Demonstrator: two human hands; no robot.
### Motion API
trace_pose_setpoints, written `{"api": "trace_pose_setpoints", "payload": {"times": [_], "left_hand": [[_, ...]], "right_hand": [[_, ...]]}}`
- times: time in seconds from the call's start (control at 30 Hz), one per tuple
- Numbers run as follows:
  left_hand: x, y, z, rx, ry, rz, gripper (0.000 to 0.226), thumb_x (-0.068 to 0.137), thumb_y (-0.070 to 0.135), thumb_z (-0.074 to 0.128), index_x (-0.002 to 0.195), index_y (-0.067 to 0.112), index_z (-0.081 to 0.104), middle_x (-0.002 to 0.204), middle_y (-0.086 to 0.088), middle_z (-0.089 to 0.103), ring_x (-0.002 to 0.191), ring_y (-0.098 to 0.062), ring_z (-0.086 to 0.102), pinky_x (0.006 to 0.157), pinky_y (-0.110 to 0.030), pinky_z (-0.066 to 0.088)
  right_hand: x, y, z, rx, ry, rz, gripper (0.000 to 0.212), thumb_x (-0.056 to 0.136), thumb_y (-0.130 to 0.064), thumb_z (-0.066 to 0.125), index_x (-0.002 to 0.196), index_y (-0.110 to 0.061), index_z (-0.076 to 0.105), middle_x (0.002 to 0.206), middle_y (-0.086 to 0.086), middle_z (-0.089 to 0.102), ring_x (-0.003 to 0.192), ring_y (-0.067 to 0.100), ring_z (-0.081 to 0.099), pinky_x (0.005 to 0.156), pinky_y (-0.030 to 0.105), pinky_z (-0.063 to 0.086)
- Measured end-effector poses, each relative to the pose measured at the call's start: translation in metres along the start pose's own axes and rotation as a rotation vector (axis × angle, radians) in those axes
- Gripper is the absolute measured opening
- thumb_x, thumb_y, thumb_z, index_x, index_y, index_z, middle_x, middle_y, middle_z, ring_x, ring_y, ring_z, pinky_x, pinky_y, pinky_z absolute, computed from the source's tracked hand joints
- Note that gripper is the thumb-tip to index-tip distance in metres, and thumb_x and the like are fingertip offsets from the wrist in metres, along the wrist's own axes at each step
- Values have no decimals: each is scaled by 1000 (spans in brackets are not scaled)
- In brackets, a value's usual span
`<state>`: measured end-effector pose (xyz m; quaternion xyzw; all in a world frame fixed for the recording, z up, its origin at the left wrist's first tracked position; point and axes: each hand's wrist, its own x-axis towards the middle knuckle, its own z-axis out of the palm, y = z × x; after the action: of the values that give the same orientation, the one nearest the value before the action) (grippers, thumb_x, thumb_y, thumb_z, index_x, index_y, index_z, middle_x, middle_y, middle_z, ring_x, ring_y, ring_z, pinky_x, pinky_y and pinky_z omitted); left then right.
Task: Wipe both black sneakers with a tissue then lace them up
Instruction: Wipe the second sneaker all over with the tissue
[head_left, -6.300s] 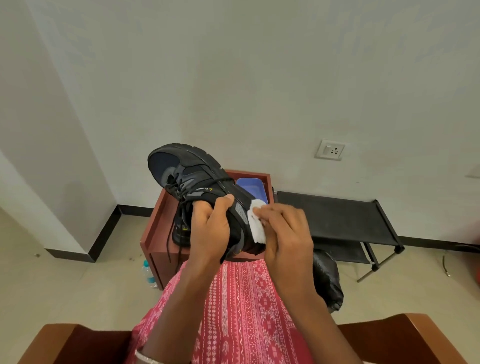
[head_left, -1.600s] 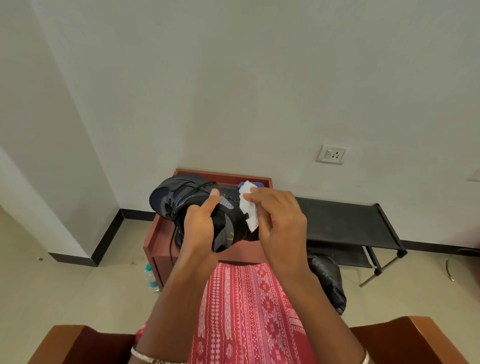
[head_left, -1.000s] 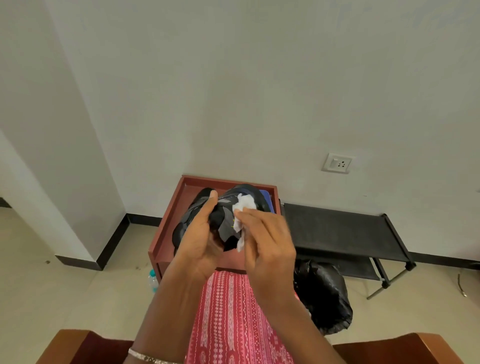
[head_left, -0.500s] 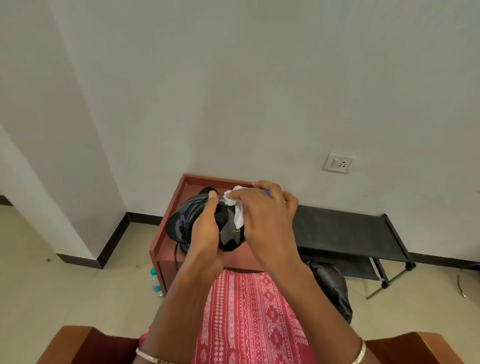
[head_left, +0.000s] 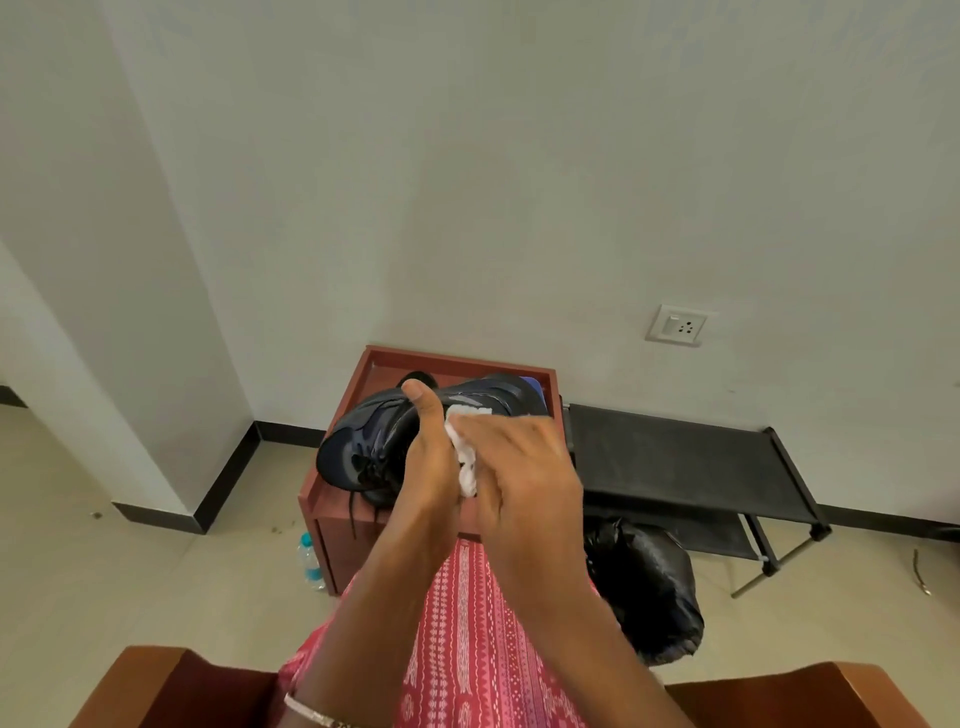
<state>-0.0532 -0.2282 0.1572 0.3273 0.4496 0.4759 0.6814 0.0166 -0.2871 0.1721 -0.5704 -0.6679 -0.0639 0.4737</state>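
Lower left of frame: a clear water bottle (head_left: 310, 561) stands on the floor, just beside the left wall of the red-brown table (head_left: 457, 359).

Centre of frame: the black sneaker (head_left: 374, 441) is held in the air in front of and above the table. Its toe points to the lower left and its heel to the upper right. Loose laces hang from it down past the table's front edge.

The left hand (head_left: 431, 467) grips the sneaker at mid-length. The thumb lies up across the shoe; the other fingers are hidden behind it.

The white tissue (head_left: 466, 457) sits crumpled between the two hands, in contact with the sneaker.

The right hand (head_left: 524, 483) covers the tissue. Its fingers are close together, bent over the tissue and clamping it against the shoe. The thumb is not visible.

Lower centre: a red patterned garment (head_left: 467, 649) covers the lap.

Right of centre: a black bag (head_left: 644, 587) rests on the floor, partly under a black rack (head_left: 675, 457) that stands against the wall beside the table.

Upper right: a wall socket (head_left: 678, 325).
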Motion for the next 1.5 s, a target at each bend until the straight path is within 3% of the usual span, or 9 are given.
{"api": "trace_pose_setpoints", "payload": {"times": [0.13, 0.37, 0.57, 0.67, 0.77, 0.97, 1.1, 1.33, 1.5], "left_hand": [[-5, -7, 8, -27, -34, 115, 81, 90, 81, 15, 69, 22, 66, 79, -6, 68, 87, -17, 67, 97, -43, 51], [-19, 22, 20, -199, 45, 134, 86, 95, 73, 12, 34, 24, 48, 41, 10, 43, 38, -1, 42, 52, -19, 41], [-39, 30, 26, -202, -68, 105, 97, 100, 64, 13, 28, 14, 57, 42, 8, 57, 41, 1, 57, 54, -14, 50], [-39, 22, 27, -68, -73, 168, 88, 101, 60, 5, 83, 21, 81, 88, 12, 72, 65, 11, 64, 83, -28, 51], [-33, 12, 26, -26, -96, 181, 75, 99, 66, 7, 152, 24, 39, 152, 6, 45, 137, -5, 47, 114, -32, 34], [-25, 10, 17, -205, -134, 150, 87, 91, 79, 18, 60, 18, 71, 63, 2, 68, 67, -9, 68, 83, -29, 46], [-18, 20, 18, -306, 10, 40, 74, 92, 75, 25, 98, 13, 64, 57, 3, 68, 54, -8, 68, 60, -28, 55], [-19, 22, 10, -357, -20, -89, 119, 66, 94, 48, 145, 5, 50, 116, -18, 72, 104, -20, 70, 88, -36, 54], [-21, 25, 8, -473, -160, -71, 91, 71, 89, 42, 94, 5, 69, 74, -9, 70, 70, -19, 70, 74, -33, 55]], "right_hand": [[28, 2, 2, -113, -55, -19, 18, 89, -11, 58, 88, -14, 76, 81, -5, 71, 86, 7, 48, 88, 10, 37], [-6, -6, -9, -75, 1, -23, 35, 91, -22, 47, 109, -9, 75, 101, -1, 73, 95, 15, 60, 85, 19, 45], [-1, -10, -5, -39, 59, 24, 38, 93, -24, 45, 112, -5, 73, 103, 3, 67, 96, 12, 59, 84, 16, 48], [21, -7, -5, 19, 8, 34, 26, 91, -12, 53, 106, -7, 73, 98, 5, 65, 93, 12, 54, 84, 18, 46], [35, -3, 0, 93, -94, 140, 21, 91, -20, 62, 102, -8, 75, 99, 6, 63, 89, 7, 52, 81, 11, 41], [0, 5, -4, 52, 90, 24, 28, 96, -15, 49, 110, -11, 74, 105, -1, 64, 99, 12, 56, 84, 16, 44], [-37, 14, 6, 122, 144, 63, 23, 98, -11, 55, 113, -7, 71, 107, 2, 64, 101, 12, 61, 86, 25, 52], [-19, 10, 4, 117, 161, 47, 21, 96, -13, 60, 112, -7, 73, 106, 2, 66, 99, 13, 61, 87, 23, 51], [-8, 4, 6, 138, 162, 62, 22, 97, -11, 61, 115, -6, 72, 108, 3, 64, 102, 13, 59, 91, 17, 47]]}}
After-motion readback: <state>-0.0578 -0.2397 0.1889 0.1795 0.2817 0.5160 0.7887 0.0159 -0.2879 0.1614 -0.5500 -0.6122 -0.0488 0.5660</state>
